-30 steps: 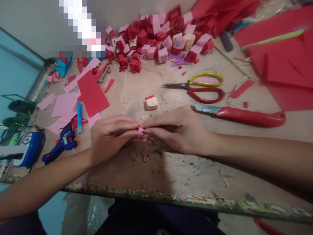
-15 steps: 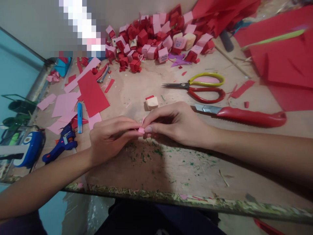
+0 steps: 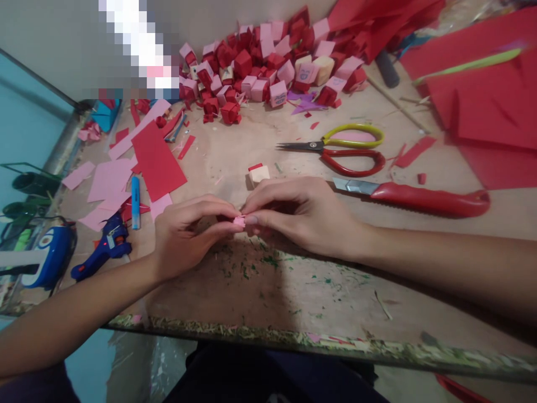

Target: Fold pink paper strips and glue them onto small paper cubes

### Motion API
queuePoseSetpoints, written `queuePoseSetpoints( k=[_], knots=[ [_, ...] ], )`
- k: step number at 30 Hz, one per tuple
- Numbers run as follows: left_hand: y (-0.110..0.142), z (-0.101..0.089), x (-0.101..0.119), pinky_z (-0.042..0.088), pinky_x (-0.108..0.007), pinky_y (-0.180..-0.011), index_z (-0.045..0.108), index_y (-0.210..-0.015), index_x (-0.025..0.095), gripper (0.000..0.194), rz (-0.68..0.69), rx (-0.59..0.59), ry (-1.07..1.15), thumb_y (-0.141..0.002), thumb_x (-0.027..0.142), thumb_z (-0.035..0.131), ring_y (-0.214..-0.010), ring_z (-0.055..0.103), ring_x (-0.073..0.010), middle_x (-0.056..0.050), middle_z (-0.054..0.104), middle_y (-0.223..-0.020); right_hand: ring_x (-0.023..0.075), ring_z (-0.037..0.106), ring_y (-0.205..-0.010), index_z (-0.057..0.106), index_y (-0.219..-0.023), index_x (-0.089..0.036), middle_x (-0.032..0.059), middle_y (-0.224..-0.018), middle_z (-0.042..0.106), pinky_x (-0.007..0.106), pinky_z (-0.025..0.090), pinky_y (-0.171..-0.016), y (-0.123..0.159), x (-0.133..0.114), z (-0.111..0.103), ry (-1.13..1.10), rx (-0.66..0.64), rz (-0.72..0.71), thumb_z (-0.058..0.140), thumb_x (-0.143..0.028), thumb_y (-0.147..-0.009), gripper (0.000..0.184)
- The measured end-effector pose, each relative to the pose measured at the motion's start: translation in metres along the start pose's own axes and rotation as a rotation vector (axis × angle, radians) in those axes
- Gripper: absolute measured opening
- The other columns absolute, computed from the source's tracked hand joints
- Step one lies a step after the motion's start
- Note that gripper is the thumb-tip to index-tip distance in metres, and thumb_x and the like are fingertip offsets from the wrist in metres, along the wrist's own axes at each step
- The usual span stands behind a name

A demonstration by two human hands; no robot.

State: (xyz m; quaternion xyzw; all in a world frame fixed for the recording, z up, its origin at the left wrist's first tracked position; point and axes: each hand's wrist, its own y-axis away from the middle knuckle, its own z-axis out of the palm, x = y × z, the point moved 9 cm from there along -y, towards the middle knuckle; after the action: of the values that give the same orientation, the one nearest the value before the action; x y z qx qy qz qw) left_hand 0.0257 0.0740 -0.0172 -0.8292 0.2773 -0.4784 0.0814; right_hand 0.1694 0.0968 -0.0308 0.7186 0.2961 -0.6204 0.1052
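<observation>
At the centre of the wooden tabletop (image 3: 260, 291), a small folded pink paper piece (image 3: 239, 221) was pinched between the fingertips of the left hand (image 3: 184, 238) and the right hand (image 3: 310, 218). Yellow-and-red-handled scissors (image 3: 331, 146) were seen lying toward two o'clock from it.

The light is rather dim and soft on the light brown wooden table (image 3: 335, 302). At the far left, coarse square pixels cover a bright white strip (image 3: 138, 50). A dark shadow lies under the bare right forearm (image 3: 440, 257), and a wider one at the near middle. The long near edge of the table bends by lens distortion. The small pink paper piece (image 3: 239, 221) looks slightly blurred.
</observation>
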Motion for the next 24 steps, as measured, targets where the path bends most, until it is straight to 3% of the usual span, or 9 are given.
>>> queuePoseSetpoints(
  k=[4, 10, 13, 18, 24],
  knots=[
    [-0.001, 0.000, -0.004, 0.061, -0.025, -0.075, 0.077, -0.094, 0.024, 0.010, -0.047, 0.016, 0.018, -0.087, 0.018, 0.082, -0.081, 0.074, -0.0127, 0.000, 0.080, -0.090, 0.0122, 0.063, -0.066, 0.079, -0.093, -0.014, 0.0016, -0.075, 0.073, 0.025, 0.048, -0.062, 0.002, -0.001, 0.002, 0.023, -0.019, 0.005, 0.072, -0.030, -0.096, 0.018],
    [-0.005, -0.002, -0.011, 0.059, -0.021, -0.062, 0.076, -0.089, 0.021, 0.003, -0.121, 0.085, 0.107, -0.089, 0.020, 0.079, -0.071, 0.072, -0.0109, 0.000, 0.077, -0.083, 0.0131, 0.065, -0.070, 0.080, -0.096, -0.017, 0.0018, -0.080, 0.076, 0.025, 0.050, -0.065, 0.003, -0.002, 0.001, 0.027, -0.010, 0.012, 0.073, -0.029, -0.095, 0.014],
    [-0.007, 0.002, -0.015, 0.058, -0.021, -0.056, 0.078, -0.086, 0.021, 0.004, -0.168, 0.035, 0.195, -0.088, 0.023, 0.080, -0.063, 0.070, -0.0107, 0.001, 0.077, -0.079, 0.0128, 0.066, -0.069, 0.080, -0.092, -0.017, 0.0012, -0.078, 0.076, 0.025, 0.051, -0.065, 0.003, -0.004, 0.000, 0.013, -0.019, -0.031, 0.072, -0.026, -0.094, 0.012],
    [-0.009, 0.009, -0.020, 0.063, -0.025, -0.064, 0.082, -0.085, 0.024, 0.005, -0.188, -0.091, 0.352, -0.084, 0.020, 0.083, -0.070, 0.074, -0.0142, 0.000, 0.079, -0.079, 0.0128, 0.069, -0.073, 0.079, -0.088, -0.017, 0.0012, -0.082, 0.077, 0.024, 0.053, -0.070, 0.002, -0.009, 0.003, 0.027, -0.082, -0.117, 0.071, -0.020, -0.094, 0.010],
    [-0.008, 0.011, -0.024, 0.066, -0.026, -0.061, 0.085, -0.086, 0.029, 0.011, -0.188, -0.142, 0.454, -0.081, 0.020, 0.087, -0.068, 0.076, -0.0155, -0.002, 0.081, -0.080, 0.0134, 0.067, -0.070, 0.079, -0.085, -0.018, 0.0012, -0.080, 0.077, 0.026, 0.051, -0.067, 0.000, -0.006, 0.002, 0.044, -0.068, -0.079, 0.078, -0.023, -0.089, 0.006]
  ],
)
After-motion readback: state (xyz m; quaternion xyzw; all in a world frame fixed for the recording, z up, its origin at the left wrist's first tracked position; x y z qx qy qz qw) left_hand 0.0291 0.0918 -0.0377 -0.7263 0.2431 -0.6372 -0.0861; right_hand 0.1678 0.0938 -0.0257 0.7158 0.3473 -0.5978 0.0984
